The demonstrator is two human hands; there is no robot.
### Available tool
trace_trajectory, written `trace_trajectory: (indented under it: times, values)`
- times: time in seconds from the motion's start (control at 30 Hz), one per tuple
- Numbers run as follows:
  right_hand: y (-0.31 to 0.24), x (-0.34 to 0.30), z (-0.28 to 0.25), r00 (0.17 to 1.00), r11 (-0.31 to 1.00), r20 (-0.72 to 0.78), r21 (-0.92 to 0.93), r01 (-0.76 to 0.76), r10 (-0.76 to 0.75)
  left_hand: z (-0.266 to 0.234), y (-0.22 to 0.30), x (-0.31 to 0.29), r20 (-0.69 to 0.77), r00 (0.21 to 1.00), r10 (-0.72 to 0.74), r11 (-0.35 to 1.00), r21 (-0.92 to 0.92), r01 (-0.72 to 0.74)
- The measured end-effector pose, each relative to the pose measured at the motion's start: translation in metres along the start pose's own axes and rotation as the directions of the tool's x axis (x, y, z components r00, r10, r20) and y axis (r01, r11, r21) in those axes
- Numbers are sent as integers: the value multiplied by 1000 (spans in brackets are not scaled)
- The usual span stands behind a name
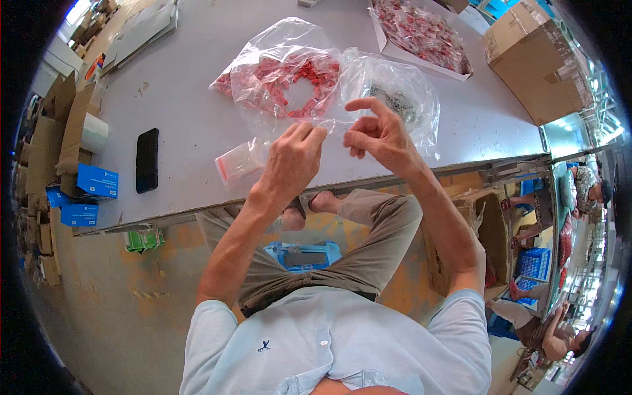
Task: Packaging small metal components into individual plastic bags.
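Note:
My left hand [293,158] is closed in a pinch at the near side of the table. A bit of clear plastic [328,124], looking like a small bag, shows at its fingertips. My right hand [385,138] is raised just to the right, its index finger stretched out and apart from the thumb, with nothing visible in it. Beyond my left hand lies a large clear bag of small red pieces [263,76]. Another clear bag with small metal pieces [398,102] lies behind my right hand. Small clear bags with a red stripe [237,163] rest beside my left wrist.
A black phone [147,160] lies at the left, near blue boxes [97,181] and an open carton [78,125]. At the far right stand a white tray [424,62] of packed red pieces and a cardboard box [536,62]. People sit at work along the right.

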State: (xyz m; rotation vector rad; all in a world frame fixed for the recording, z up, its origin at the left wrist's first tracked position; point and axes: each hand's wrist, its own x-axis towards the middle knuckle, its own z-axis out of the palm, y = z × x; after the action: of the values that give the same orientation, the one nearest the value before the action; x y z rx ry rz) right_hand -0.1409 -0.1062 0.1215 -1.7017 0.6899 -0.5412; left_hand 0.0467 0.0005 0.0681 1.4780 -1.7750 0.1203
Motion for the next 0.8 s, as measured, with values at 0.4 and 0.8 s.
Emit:
trace_trajectory:
  times: [0.4,0.8]
  values:
    - [0,-4,4,986,980,97,132,-150,137,-2,17,-6,37,988,148,987,59,-150]
    - [0,60,21,890,866,-227,-416,278,-395,6,-6,-29,-49,940,-338,856,-430,286]
